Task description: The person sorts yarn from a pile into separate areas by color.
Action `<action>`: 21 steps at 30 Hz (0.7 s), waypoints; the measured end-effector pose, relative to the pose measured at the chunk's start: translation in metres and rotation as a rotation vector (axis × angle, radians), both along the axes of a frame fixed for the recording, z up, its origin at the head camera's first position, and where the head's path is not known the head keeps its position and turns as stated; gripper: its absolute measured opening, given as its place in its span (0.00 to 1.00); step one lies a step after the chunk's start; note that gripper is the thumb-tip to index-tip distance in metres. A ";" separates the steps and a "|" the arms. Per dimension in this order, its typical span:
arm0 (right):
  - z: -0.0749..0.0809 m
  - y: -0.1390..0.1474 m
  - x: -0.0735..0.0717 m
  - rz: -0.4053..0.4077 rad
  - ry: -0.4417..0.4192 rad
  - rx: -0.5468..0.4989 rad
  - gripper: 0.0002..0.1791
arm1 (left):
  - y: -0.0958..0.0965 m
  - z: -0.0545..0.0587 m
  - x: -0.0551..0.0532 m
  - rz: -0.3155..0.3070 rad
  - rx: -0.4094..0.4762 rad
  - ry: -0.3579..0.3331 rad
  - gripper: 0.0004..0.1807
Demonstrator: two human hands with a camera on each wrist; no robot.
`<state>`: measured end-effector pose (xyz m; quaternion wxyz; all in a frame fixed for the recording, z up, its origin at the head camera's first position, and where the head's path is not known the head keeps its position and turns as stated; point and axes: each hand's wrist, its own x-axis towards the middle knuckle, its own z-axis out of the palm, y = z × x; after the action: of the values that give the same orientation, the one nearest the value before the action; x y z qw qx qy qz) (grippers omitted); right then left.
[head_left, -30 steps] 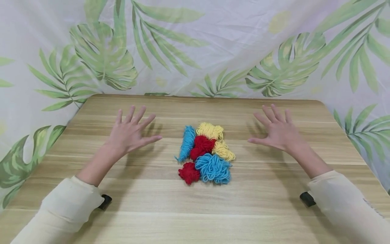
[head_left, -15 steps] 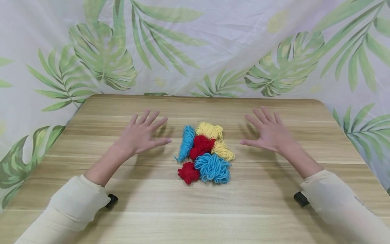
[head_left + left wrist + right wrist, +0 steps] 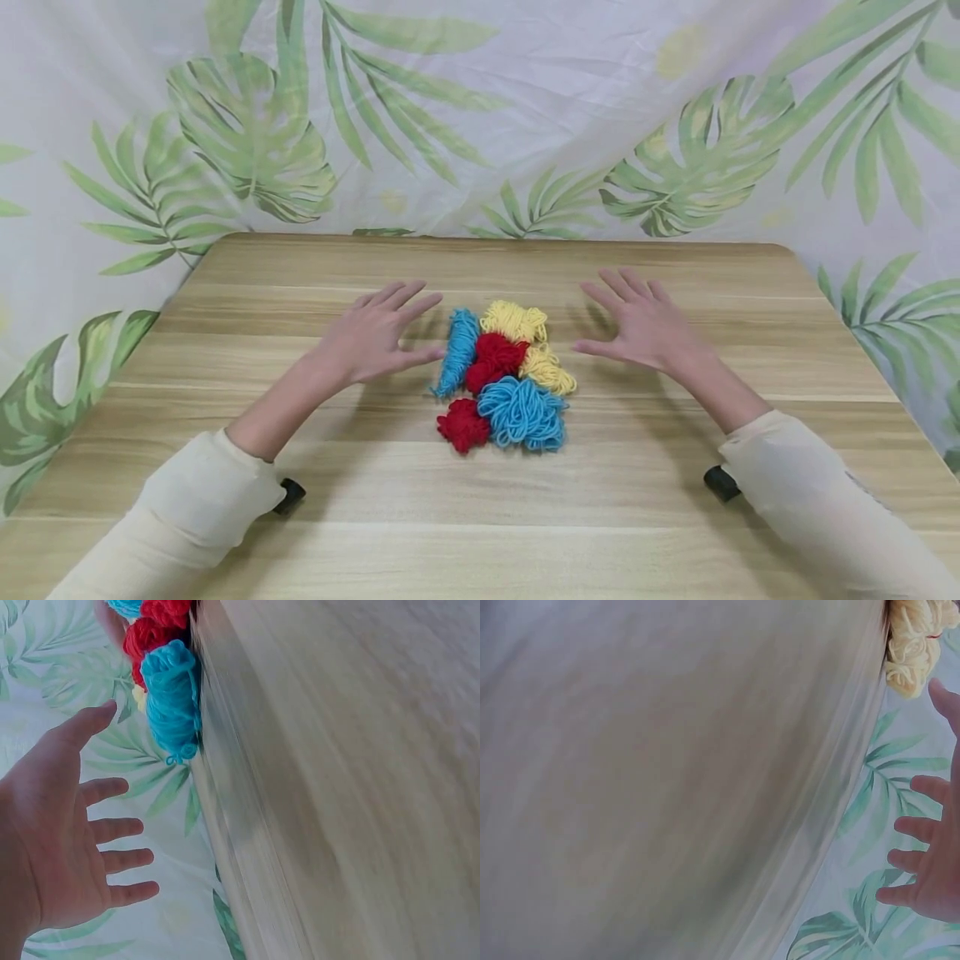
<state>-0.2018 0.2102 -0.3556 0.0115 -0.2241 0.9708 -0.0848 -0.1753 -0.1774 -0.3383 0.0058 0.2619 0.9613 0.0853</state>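
Observation:
Several small bundles of yarn lie grouped at the middle of the table. A long blue yarn bundle [image 3: 458,354] is on the left, with a red yarn bundle [image 3: 495,361] beside it and another red yarn bundle [image 3: 464,425] in front. Two yellow yarn bundles, one at the back [image 3: 513,321] and one on the right [image 3: 548,370], flank a looped blue yarn bundle [image 3: 523,414] nearer the front. My left hand [image 3: 371,337] hovers with spread fingers, its thumb tip right at the long blue bundle. Opposite, my right hand [image 3: 645,329] hovers, fingers spread, just right of the yellow bundles. Both hold nothing.
The wooden table [image 3: 480,533] ends at a far edge with rounded corners. Behind it hangs a white cloth [image 3: 555,100] printed with green leaves. Small black devices stick out at the left sleeve [image 3: 291,496] and the right sleeve [image 3: 722,483].
Both hands have moved inward toward the yarn from either side, the left rightward and the right leftward. The yarn bundles have stayed in place.

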 end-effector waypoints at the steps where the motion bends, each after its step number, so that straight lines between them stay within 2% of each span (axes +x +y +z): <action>1: 0.000 -0.002 -0.001 0.005 0.001 -0.002 0.54 | 0.001 -0.001 0.000 -0.009 0.007 0.005 0.45; 6: 0.001 -0.011 -0.003 0.028 -0.004 -0.011 0.53 | 0.008 -0.001 -0.001 -0.052 0.040 0.012 0.45; 11: 0.003 -0.019 -0.008 0.063 -0.015 -0.025 0.51 | 0.015 0.000 -0.002 -0.069 0.059 -0.002 0.45; 17: 0.000 -0.029 -0.014 0.126 0.023 -0.072 0.49 | 0.022 0.000 -0.003 -0.089 0.070 -0.026 0.44; 21: -0.001 -0.036 -0.016 0.137 0.024 -0.105 0.47 | 0.025 -0.002 -0.004 -0.108 0.074 -0.044 0.44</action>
<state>-0.2178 0.1744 -0.3563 -0.0062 -0.2913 0.9475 -0.1318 -0.1793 -0.1520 -0.3402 0.0221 0.3116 0.9416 0.1260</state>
